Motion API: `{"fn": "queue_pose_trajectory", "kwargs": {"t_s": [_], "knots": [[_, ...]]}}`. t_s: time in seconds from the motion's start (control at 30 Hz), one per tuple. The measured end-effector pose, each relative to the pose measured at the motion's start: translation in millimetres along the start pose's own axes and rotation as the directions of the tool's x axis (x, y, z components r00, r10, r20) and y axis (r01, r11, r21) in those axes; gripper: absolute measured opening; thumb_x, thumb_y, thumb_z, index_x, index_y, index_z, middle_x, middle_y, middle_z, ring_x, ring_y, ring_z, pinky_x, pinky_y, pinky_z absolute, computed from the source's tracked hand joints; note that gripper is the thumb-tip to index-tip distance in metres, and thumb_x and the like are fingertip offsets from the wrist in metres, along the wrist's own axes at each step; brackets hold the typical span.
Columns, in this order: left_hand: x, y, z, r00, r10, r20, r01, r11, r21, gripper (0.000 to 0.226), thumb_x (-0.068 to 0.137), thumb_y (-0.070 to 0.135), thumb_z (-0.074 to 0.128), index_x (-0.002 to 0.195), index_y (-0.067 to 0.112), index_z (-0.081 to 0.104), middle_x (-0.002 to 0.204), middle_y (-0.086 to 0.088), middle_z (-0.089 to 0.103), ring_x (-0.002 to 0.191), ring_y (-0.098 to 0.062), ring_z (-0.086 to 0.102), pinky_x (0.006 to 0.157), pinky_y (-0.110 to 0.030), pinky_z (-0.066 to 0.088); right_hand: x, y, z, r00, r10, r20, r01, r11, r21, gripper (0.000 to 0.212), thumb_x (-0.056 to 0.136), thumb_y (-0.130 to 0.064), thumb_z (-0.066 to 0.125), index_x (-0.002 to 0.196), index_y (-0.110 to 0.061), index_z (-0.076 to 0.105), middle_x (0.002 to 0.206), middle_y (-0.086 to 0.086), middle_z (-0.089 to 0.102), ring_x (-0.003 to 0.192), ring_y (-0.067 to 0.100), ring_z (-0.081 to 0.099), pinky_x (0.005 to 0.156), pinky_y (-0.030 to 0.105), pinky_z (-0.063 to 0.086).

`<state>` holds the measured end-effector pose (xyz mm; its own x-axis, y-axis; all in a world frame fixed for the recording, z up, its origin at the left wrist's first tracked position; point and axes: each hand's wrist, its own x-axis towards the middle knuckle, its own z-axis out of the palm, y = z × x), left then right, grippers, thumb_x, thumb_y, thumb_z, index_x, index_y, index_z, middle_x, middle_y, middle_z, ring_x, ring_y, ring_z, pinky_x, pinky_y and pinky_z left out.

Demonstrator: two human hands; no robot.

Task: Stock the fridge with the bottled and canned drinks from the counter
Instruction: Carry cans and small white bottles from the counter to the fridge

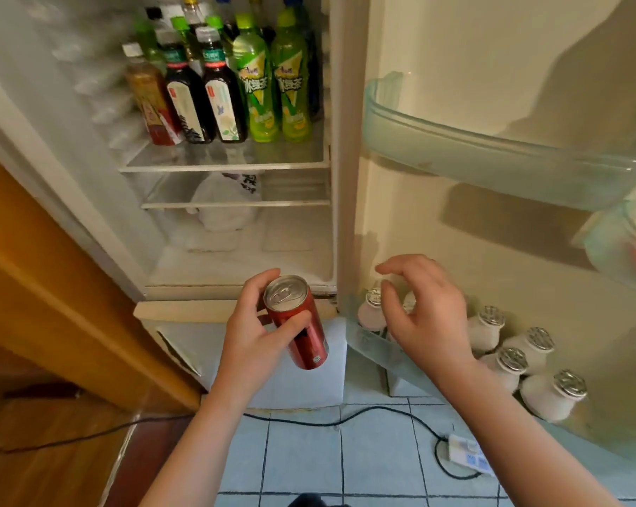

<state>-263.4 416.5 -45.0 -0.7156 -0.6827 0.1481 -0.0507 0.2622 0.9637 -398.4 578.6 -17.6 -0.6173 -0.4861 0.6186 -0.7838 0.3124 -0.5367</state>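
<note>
My left hand (249, 334) grips a slim red can (302, 331) with a silver top, held tilted in front of the open fridge's lower edge. My right hand (424, 312) hovers with loosely spread fingers above the lowest door shelf (373, 347), holding nothing. That shelf holds several small white bottles (486, 329) with foil caps. On the fridge's upper glass shelf (225, 162) stand green tea bottles (256, 89), dark bottles (221, 93) and a brownish bottle (152, 100).
A white plastic bag (228, 206) lies under the lower glass shelf. An empty green-tinted door bin (492, 155) hangs higher on the door. A wooden door panel (53, 287) stands at left. On the tiled floor a black cable (382, 415) runs to a power strip (470, 453).
</note>
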Motion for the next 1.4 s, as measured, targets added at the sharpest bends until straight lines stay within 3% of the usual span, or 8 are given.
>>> {"fn": "queue_pose_trajectory", "kwargs": {"t_s": [0.17,0.33,0.5,0.67,0.8,1.03,1.27,1.4], "knots": [[12,7,-42,0.993,0.038,-0.112,-0.035,0.999,0.028,0.059,0.074,0.018,0.076,0.113,0.051,0.046,0.107,0.039,0.053,0.107,0.013,0.049,0.077,-0.002,0.042,26,-17,31,0.993,-0.041,-0.110,0.056,0.990,0.133,0.023,0.081,-0.008,0.054,0.100,-0.005,0.066,0.105,0.007,0.064,0.102,0.024,0.059,0.090,0.032,0.044],[56,15,-81,0.977,0.114,-0.179,-0.106,0.993,0.056,0.055,0.079,0.016,0.073,0.111,0.052,0.046,0.108,0.035,0.054,0.104,0.015,0.050,0.072,0.001,0.041,55,-19,55,0.951,0.059,-0.302,0.000,0.981,0.193,0.036,0.079,-0.007,0.062,0.114,-0.001,0.055,0.118,0.013,0.053,0.113,0.024,0.049,0.087,0.049,0.047],[124,20,-105,0.958,0.210,-0.197,-0.195,0.976,0.093,0.050,0.080,0.018,0.072,0.119,0.037,0.047,0.110,0.026,0.052,0.095,0.024,0.048,0.069,0.004,0.038,72,-14,73,0.927,0.082,-0.366,-0.020,0.985,0.171,0.052,0.084,-0.027,0.061,0.129,-0.017,0.039,0.124,-0.012,0.036,0.114,0.025,0.046,0.088,0.032,0.044],[201,30,-121,0.932,0.329,-0.152,-0.319,0.944,0.083,0.043,0.080,0.017,0.071,0.114,0.031,0.049,0.107,0.020,0.054,0.091,0.014,0.053,0.074,-0.002,0.042,85,-16,94,0.863,0.086,-0.498,-0.052,0.995,0.081,0.040,0.092,-0.026,0.043,0.129,-0.015,0.034,0.123,0.003,0.039,0.110,0.023,0.043,0.088,0.056,0.042],[255,36,-124,0.897,0.418,-0.146,-0.414,0.909,0.057,0.039,0.079,0.015,0.071,0.109,0.030,0.050,0.109,0.010,0.054,0.096,0.001,0.055,0.088,-0.018,0.046,95,-23,106,0.807,0.146,-0.573,-0.143,0.988,0.049,0.036,0.092,-0.021,0.039,0.125,-0.008,0.037,0.117,0.011,0.045,0.107,0.029,0.044,0.088,0.057,0.041],[310,43,-118,0.851,0.500,-0.162,-0.504,0.863,0.020,0.036,0.078,0.021,0.068,0.110,0.023,0.052,0.098,0.031,0.055,0.088,0.014,0.053,0.079,-0.006,0.041,100,-28,110,0.751,0.223,-0.622,-0.236,0.970,0.063,0.041,0.089,-0.023,0.034,0.116,0.004,0.049,0.108,0.018,0.053,0.099,0.033,0.050,0.084,0.056,0.041],[353,39,-114,0.869,0.480,-0.121,-0.480,0.877,0.034,0.032,0.080,0.023,0.068,0.107,0.025,0.052,0.096,0.021,0.053,0.084,0.019,0.052,0.074,0.000,0.039,99,-34,120,0.683,0.223,-0.695,-0.280,0.959,0.032,0.041,0.090,-0.021,0.035,0.123,0.001,0.046,0.113,0.014,0.052,0.103,0.030,0.050,0.092,0.048,0.041],[369,33,-107,0.899,0.423,-0.113,-0.419,0.906,0.055,0.034,0.080,0.025,0.070,0.110,0.024,0.053,0.103,0.013,0.053,0.088,0.001,0.053,0.071,0.001,0.039,107,-39,121,0.652,0.205,-0.730,-0.273,0.962,0.027,0.025,0.086,-0.014,0.034,0.107,-0.010,0.047,0.093,0.005,0.047,0.085,0.025,0.046,0.079,0.042,0.040]]}}
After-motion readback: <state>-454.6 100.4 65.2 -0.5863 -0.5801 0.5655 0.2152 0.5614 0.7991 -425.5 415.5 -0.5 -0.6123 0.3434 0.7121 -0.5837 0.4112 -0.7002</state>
